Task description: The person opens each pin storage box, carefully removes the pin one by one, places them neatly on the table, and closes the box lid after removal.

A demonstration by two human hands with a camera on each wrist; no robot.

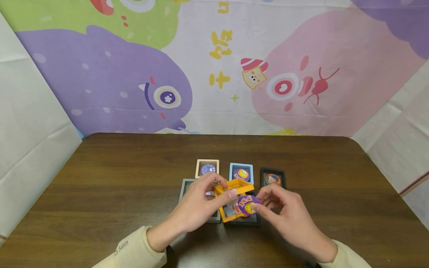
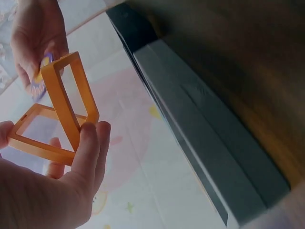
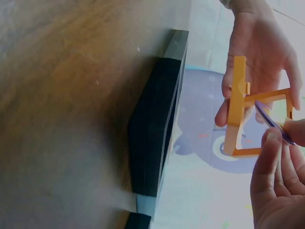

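A person's left hand (image 1: 201,203) grips an opened orange frame (image 2: 63,107) above the table (image 1: 117,178) while the right hand (image 1: 289,216) pinches a purple badge (image 1: 248,203) by its opening, seemingly loading or unloading it, a move calling for keeping the 2 halves apart.

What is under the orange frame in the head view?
Part of a dark frame shows beneath it; the orange frame and the purple disc cover more, so the dark frame's full contents cannot be seen.
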